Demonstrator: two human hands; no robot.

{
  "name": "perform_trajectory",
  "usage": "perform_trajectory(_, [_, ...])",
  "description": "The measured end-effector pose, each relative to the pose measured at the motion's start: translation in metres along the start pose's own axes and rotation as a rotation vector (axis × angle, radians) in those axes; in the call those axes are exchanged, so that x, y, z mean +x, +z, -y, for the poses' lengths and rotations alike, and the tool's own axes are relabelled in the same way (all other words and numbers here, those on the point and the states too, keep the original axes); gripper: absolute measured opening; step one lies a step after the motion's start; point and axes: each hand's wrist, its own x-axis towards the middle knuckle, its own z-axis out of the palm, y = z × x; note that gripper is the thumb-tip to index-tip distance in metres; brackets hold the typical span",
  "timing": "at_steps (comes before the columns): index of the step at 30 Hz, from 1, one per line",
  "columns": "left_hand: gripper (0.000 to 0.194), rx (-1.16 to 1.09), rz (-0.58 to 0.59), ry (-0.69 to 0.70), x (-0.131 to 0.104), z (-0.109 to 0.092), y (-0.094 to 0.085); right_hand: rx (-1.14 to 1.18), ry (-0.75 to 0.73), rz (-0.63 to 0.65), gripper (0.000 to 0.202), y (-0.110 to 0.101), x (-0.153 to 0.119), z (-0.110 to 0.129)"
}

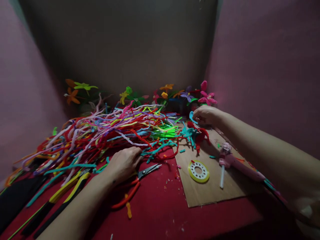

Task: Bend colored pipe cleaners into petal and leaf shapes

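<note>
My right hand (206,115) pinches a blue stem (191,116) over the board's (210,195) eleven-o'clock corner; it should be light, soft and bendy, best held by one end. My left hand (125,163) curls by teal stems (160,149), its grip hidden. Scissors (147,171) lie at its four o'clock. The pile (100,130) crowds nine; six looks easier for moving, short of the glue gun (245,170).

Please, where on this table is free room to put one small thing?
The red tabletop has room between the scissors and the board, despite small scraps. The board's near edge, below the yellow-rimmed disc, has a smaller patch. Crowded: the fuzzy stem pile, around the pliers, and along the flowers behind.
</note>
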Motion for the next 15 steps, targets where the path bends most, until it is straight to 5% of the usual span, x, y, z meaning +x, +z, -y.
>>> perform_trajectory(6, [0.023, 0.041, -0.001, 0.046, 0.003, 0.003, 0.003, -0.009, 0.158, 0.215, 0.018, 0.013, -0.023, -0.021])
perform_trajectory(15, [0.022, 0.028, -0.005, 0.055, 0.002, 0.002, 0.003, -0.013, 0.163, 0.299, 0.020, 0.016, -0.026, -0.026])
